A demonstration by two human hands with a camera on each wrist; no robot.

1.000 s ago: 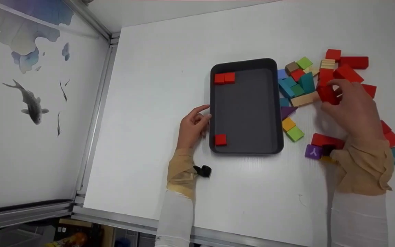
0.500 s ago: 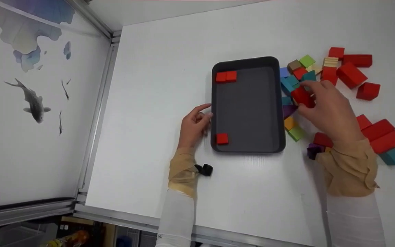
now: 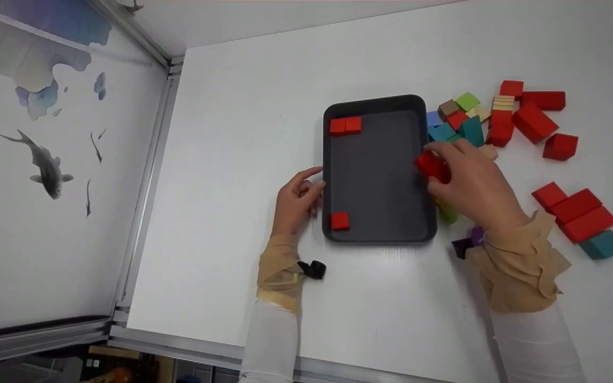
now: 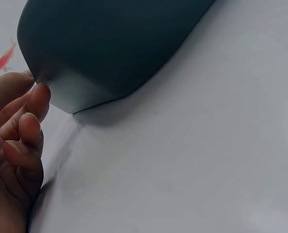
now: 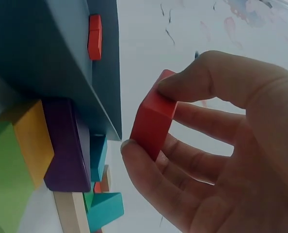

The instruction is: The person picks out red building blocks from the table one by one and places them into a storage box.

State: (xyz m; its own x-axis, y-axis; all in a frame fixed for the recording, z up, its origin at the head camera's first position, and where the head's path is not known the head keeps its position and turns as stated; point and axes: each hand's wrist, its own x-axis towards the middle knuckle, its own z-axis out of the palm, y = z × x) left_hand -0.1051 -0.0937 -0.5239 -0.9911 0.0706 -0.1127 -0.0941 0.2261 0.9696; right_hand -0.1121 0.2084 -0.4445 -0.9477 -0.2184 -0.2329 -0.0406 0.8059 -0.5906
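My right hand (image 3: 474, 183) pinches a red block (image 5: 153, 116) between thumb and fingertips. In the head view the block is over the right rim of a dark grey tray (image 3: 378, 175). The right wrist view shows it held up beside the tray wall. Inside the tray, two red blocks (image 3: 346, 125) sit side by side in the far left corner, and a single red block (image 3: 340, 221) lies in the near left corner. My left hand (image 3: 297, 205) touches the outside of the tray's left wall with its fingertips, the other fingers loosely bent.
Along the tray's right side lie mixed blocks, among them a teal block (image 3: 471, 130) and a lime block (image 3: 467, 101). Several red blocks (image 3: 535, 122) are scattered farther right, with more red blocks (image 3: 578, 206) nearer. A purple block (image 5: 66, 145) stands close to the tray wall.
My right hand has carried the red block leftward from the loose blocks to the tray's right rim. The left hand keeps its place at the tray.
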